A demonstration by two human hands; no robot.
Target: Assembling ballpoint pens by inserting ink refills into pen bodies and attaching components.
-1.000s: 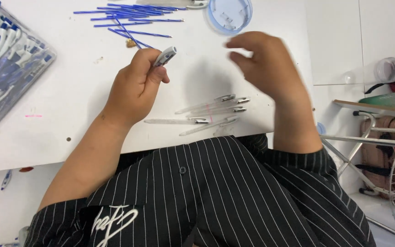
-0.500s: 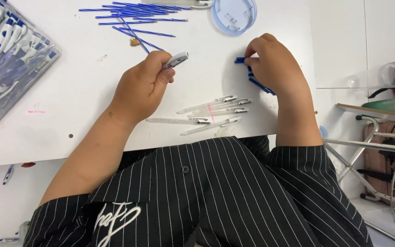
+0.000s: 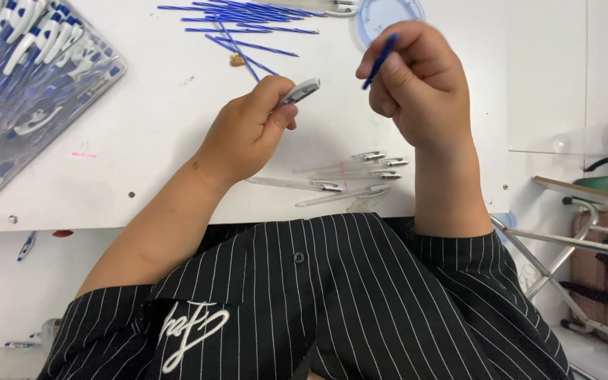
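Observation:
My left hand is closed around a clear pen barrel with a silver tip, which sticks out to the right. My right hand is lifted above the white table and pinches a thin blue ink refill, its end pointing down toward the barrel. The two hands are a short gap apart. Several clear pen barrels lie on the table just below both hands. A loose pile of blue refills lies at the far edge.
A clear tray full of blue-and-white pens sits at the left. A round clear lid lies at the top, partly behind my right hand. A metal rack stands to the right, and a few pens lie on the floor.
My right hand picked a blue refill off the table and lifted it toward my left hand. My left hand kept hold of the barrel and barely moved.

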